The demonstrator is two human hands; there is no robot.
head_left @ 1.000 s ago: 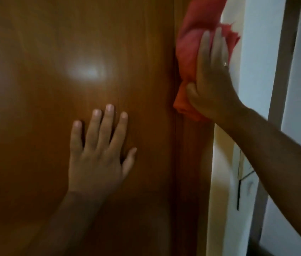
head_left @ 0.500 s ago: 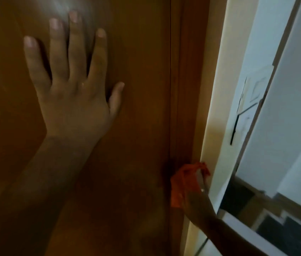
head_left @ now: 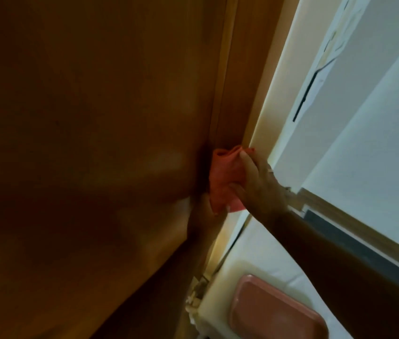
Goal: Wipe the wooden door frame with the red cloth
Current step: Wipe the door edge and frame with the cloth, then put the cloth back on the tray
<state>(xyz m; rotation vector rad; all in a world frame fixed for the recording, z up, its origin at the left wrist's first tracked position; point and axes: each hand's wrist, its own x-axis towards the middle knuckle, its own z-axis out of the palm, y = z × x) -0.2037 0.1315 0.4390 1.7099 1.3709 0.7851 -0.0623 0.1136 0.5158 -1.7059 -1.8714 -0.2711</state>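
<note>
Red cloth is sitting bunched against the wooden door frame, low on the frame's strip where it runs between the brown door and the pale cream wall edge. The right hand is gripping the cloth, its fingers closing over the top fold and its thumb pressing along the lower side, so the cloth is being pinched between hand and frame. A ring is showing on one finger. The forearm is reaching in from the lower right corner of the view, lying dark across the scene. The left hand is not appearing anywhere in view. The door is filling the whole left side, dim and glossy, with soft light patches near its middle. To the right of the frame, a white wall is catching daylight. Below the arm, a pink flat-topped object is resting on a white surface near the bottom edge.
</note>
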